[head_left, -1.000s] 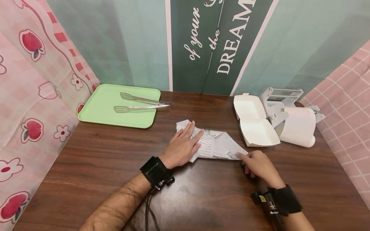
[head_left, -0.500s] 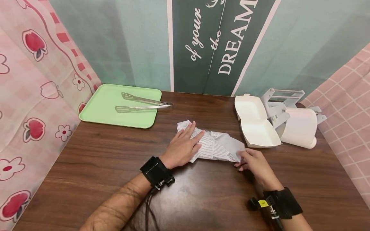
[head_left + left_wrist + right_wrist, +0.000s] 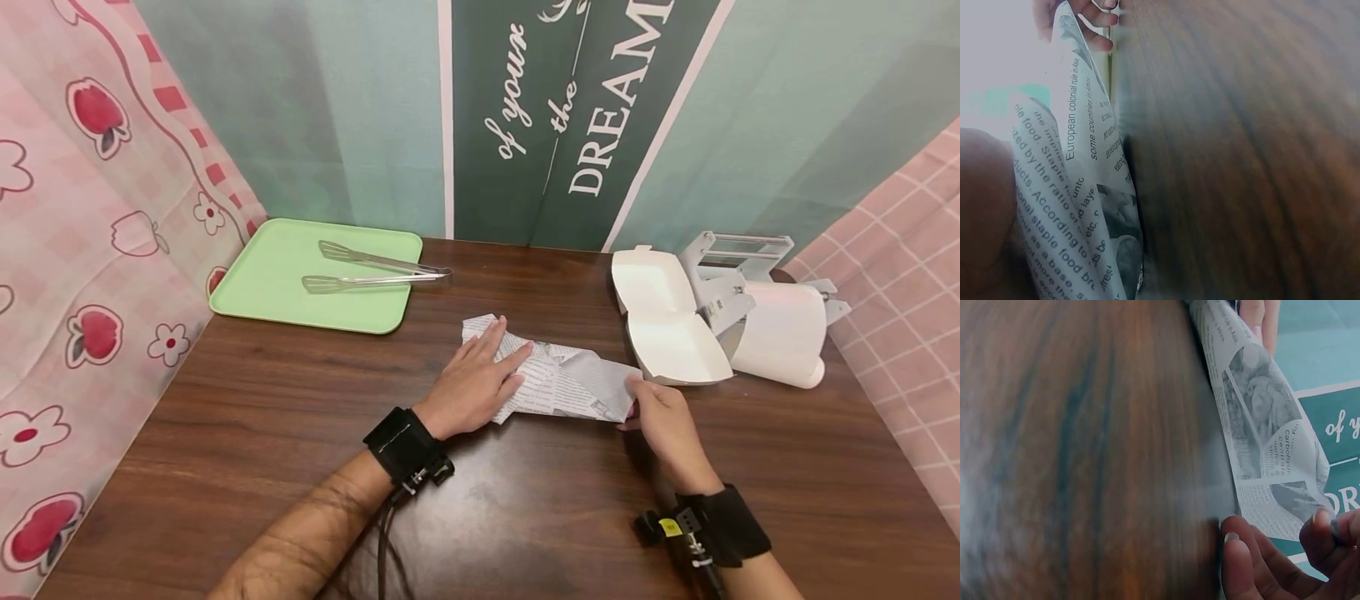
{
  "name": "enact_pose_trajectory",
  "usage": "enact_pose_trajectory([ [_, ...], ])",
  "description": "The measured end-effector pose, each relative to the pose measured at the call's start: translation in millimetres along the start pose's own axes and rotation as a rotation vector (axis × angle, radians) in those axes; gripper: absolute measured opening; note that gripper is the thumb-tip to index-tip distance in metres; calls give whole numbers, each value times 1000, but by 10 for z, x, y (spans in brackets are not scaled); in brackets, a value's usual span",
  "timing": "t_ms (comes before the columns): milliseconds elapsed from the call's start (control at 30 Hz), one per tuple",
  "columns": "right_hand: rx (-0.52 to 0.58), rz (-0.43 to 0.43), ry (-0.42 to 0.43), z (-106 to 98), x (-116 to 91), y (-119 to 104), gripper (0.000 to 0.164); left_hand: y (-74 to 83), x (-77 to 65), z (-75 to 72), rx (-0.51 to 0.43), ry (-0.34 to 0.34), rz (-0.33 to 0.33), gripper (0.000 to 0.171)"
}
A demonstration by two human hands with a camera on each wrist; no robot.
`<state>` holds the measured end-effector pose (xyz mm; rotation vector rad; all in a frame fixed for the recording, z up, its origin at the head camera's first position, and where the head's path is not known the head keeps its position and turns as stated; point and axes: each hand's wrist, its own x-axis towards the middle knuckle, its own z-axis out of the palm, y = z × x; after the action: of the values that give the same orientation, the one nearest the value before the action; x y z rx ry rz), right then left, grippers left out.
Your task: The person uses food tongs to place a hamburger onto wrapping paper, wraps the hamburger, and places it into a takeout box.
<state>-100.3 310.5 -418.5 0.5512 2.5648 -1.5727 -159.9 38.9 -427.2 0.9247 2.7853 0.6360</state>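
A folded newsprint sheet [image 3: 577,379] lies on the brown table, its left part wrapped into a thicker bundle. My left hand [image 3: 474,383] rests on that bundle with fingers extended and slightly spread. At the sheet's blunt right end, my right hand [image 3: 663,421] pinches the paper between thumb and fingers. The right wrist view shows the newsprint sheet [image 3: 1260,419] slightly raised, with the right fingers [image 3: 1241,562] at its near edge. In the left wrist view the newsprint sheet [image 3: 1063,206] bulges in layers beside the left hand. What the bundle holds is hidden.
A green tray [image 3: 262,283] stands at the back left, with metal tongs [image 3: 367,271] lying across its right edge. At the back right are an opened white takeaway box [image 3: 675,346] and a white roll [image 3: 780,333] on a metal holder. Curtains surround the wooden table [image 3: 300,375].
The sheet's pointed right tip has become a blunt edge. My right hand has shifted its fingers onto this end, moving slightly left. The left hand stays in place.
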Motion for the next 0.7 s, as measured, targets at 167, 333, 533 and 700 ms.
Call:
enact_pose_trajectory([
  [167,-51,-6,16,-14,10,-2,52,6,-2,2,28,-17,-15,51],
  [333,-107,-32,39,-24,-5,-26,56,8,4,4,39,-14,-19,51],
  [533,-95,-85,79,4,-10,-52,58,17,-2,9,60,-18,-16,52],
  [700,81,-98,77,51,-5,-111,52,22,-2,11,66,-18,-13,52],
])
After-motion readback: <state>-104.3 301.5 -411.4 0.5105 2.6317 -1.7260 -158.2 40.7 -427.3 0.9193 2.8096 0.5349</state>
